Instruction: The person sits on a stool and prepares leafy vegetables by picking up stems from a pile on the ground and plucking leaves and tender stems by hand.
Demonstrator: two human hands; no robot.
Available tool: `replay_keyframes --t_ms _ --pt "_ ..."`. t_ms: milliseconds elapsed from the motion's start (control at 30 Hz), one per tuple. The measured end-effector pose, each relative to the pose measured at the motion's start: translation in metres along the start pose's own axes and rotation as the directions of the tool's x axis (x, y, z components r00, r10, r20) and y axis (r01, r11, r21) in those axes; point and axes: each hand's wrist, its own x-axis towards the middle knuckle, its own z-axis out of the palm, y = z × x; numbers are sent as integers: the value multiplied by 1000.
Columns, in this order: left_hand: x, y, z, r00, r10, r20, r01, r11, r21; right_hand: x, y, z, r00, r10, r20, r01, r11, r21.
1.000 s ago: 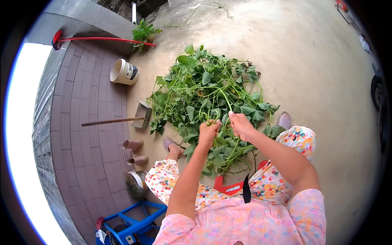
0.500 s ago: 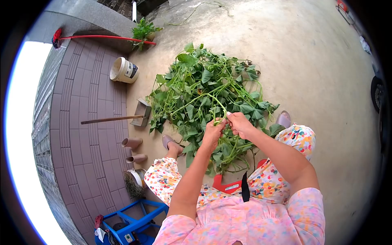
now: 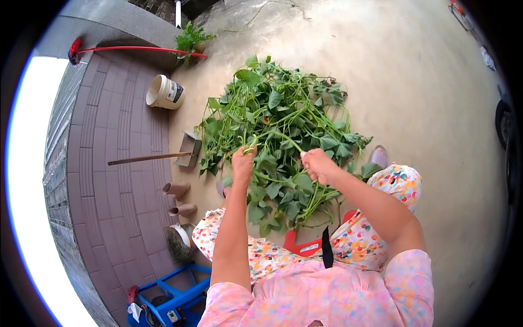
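Note:
A heap of leafy green vines [image 3: 278,109] lies on the concrete floor in front of me. My left hand [image 3: 243,163] is closed around a small bunch of green stems [image 3: 250,146] at the heap's near left part. To its right, my right hand [image 3: 318,165] pinches the end of a long green stem [image 3: 290,140] that runs back to the upper left over the leaves. The two hands are apart, with leaves showing between and below them.
At the left are a white bucket [image 3: 165,92], a long-handled dustpan [image 3: 188,149], boots [image 3: 177,189], and a blue frame [image 3: 177,297]. A red-handled broom [image 3: 136,49] leans near a potted plant [image 3: 192,40]. A red seat [image 3: 305,246] is beneath me.
My left hand has moved left, away from my right hand, with stems in its grip. My right hand has stayed nearly in place. Leaves below the hands have shifted.

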Motion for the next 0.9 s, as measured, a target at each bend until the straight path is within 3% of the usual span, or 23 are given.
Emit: replay_keyframes --t_ms 100,167,267,333,367,400,433,500,533,600,633,667,733,767,833,867,900 --pt "-29 -4 23 969 6 247 43 981 -191 1 -6 0 998 61 16 -63 986 154" --pt "-47 -6 48 913 128 388 -9 956 -294 0 -9 0 998 35 43 -44 975 218" --pt "-70 5 73 891 21 453 157 923 -351 3 -12 -7 997 -7 73 -16 951 308" --pt "-79 15 80 902 -30 430 297 767 -569 4 -15 -5 982 -92 -165 130 962 241" --pt "-80 20 79 904 -30 426 294 767 -571 15 -6 -13 968 -185 -170 202 975 92" --pt "-80 28 78 919 -55 390 256 837 -484 20 -5 -14 969 -184 -166 201 975 92" --pt "-78 31 78 933 -77 353 220 895 -388 24 -3 -15 936 -255 -243 245 967 -71" --pt "-68 26 74 941 -127 315 251 884 -395 26 2 -15 860 -413 -299 302 885 -356" --pt "-63 23 72 944 -176 279 281 870 -404 23 6 -14 860 -412 -301 302 886 -351" --pt "-53 18 69 949 -173 264 273 870 -411 14 9 -10 769 -581 -266 289 687 -667" --pt "-48 16 67 955 -190 227 268 882 -388 6 7 -7 906 -374 -199 229 828 -511" --pt "-44 13 66 960 -207 188 264 892 -366 1 11 -1 940 -294 -172 174 849 -499" --pt "-39 17 66 960 -226 163 274 873 -404 -29 0 14 978 -190 -87 87 749 -657" --pt "-38 19 67 959 -240 152 282 868 -409 -25 12 13 979 -187 -84 86 749 -657" --pt "-36 23 69 954 -255 156 298 860 -413 -11 34 11 949 -316 -9 177 555 -813" --pt "-36 24 71 954 -254 158 298 861 -412 -9 39 10 948 -317 -11 177 556 -812" --pt "-35 25 72 949 -277 148 313 872 -377 -10 39 12 965 -250 -81 134 734 -666"
